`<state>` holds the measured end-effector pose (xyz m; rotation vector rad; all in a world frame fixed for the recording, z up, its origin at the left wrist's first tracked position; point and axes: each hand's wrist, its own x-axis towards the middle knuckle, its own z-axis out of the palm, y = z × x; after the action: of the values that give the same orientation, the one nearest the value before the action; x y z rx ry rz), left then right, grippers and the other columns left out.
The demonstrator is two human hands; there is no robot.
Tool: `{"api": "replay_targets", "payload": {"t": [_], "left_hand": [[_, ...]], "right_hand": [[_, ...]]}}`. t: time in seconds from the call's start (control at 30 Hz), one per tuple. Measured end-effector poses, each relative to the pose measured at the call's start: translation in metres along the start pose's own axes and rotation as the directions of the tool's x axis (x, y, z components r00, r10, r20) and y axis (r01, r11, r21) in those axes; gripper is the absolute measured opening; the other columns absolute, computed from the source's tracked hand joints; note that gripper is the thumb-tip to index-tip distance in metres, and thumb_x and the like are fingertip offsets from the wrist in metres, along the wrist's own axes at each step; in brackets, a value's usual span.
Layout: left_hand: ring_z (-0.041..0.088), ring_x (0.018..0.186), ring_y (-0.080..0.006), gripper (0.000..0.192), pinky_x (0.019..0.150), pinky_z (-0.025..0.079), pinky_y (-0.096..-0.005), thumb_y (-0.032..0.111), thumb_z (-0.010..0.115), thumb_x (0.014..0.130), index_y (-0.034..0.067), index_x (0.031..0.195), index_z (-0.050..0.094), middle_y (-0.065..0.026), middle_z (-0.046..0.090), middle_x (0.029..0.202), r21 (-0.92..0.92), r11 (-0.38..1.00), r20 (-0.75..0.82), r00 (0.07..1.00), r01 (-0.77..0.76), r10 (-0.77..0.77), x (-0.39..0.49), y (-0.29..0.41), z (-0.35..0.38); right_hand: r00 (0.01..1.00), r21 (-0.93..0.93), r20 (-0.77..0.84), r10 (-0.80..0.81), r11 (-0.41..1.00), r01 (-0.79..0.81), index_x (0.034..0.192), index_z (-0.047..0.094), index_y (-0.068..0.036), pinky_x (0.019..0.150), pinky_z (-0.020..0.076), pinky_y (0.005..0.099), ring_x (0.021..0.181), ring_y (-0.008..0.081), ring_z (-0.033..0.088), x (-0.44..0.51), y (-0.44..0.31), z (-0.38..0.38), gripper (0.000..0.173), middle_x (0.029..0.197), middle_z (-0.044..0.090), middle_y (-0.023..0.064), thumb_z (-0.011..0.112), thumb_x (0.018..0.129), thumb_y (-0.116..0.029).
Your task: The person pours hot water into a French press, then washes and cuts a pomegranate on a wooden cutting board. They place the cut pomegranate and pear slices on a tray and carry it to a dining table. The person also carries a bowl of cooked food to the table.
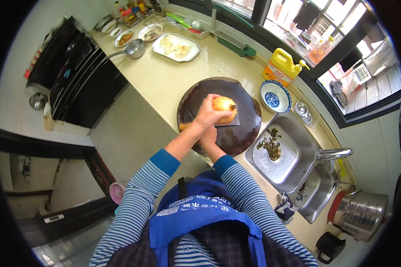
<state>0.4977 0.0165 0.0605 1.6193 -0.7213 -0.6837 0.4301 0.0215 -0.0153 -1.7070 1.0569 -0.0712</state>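
Note:
My left hand (207, 113) is closed around a yellow-brown onion (222, 104), with the fingers at its left side and the thumb across its lower part. Under the onion lies the flat metal blade of a cleaver (234, 119), over a round dark chopping board (244, 137). The cleaver's wooden handle end (184, 126) shows at the board's left edge. My right hand (208, 136) is partly hidden beneath my left wrist, close to the handle; its grip cannot be made out. The board sits at the counter's front edge.
Right of the board are a double steel sink (295, 147) with dark leafy scraps, a blue-patterned bowl (276, 96) and a yellow pump bottle (283, 68). Farther back stand a white platter with pale food (191, 57), a small saucepan (135, 49) and several dishes. A cloth (285, 207) hangs near the sink.

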Motion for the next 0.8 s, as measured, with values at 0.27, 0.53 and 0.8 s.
{"api": "replay_targets", "payload": {"t": [0.27,0.53,0.8], "left_hand": [[0.059,0.1,-0.018,0.059,0.087,0.05,-0.0309,0.013,0.078,0.071,0.0,0.121,0.049,-0.0103,0.06,0.109,-0.177,0.966,0.001,0.981,0.19,-0.193,0.036,-0.003,-0.077],[0.06,0.097,-0.0183,0.065,0.084,0.049,-0.0299,0.017,0.082,0.065,0.0,0.121,0.053,-0.0093,0.063,0.107,-0.093,0.944,0.174,0.938,0.317,-0.298,0.08,-0.054,-0.112],[0.058,0.113,-0.03,0.095,0.098,0.044,-0.0349,0.036,0.085,0.052,-0.002,0.132,0.048,-0.0211,0.058,0.123,0.139,0.981,0.346,0.922,0.135,-0.176,0.098,-0.086,-0.088]], "right_hand": [[0.845,0.354,0.069,0.531,0.779,-0.518,0.065,0.066,0.006,0.044,0.0522,0.0293,0.048,0.0182,0.065,0.003,-0.035,-0.001,0.048,0.058,0.065,0.0123,0.068,0.081,-0.039],[0.83,0.341,-0.334,0.447,0.878,-0.336,0.07,0.068,0.003,0.062,0.0501,0.0373,0.056,0.0235,0.063,-0.02,0.024,-0.002,0.04,0.059,0.064,0.0134,0.066,0.072,-0.037],[0.814,-0.09,-0.518,0.263,0.929,-0.358,0.071,0.068,0.002,0.061,0.049,0.0409,0.06,0.0302,0.064,-0.053,0.048,-0.047,0.043,0.062,0.064,0.0189,0.067,0.072,-0.04]]}}
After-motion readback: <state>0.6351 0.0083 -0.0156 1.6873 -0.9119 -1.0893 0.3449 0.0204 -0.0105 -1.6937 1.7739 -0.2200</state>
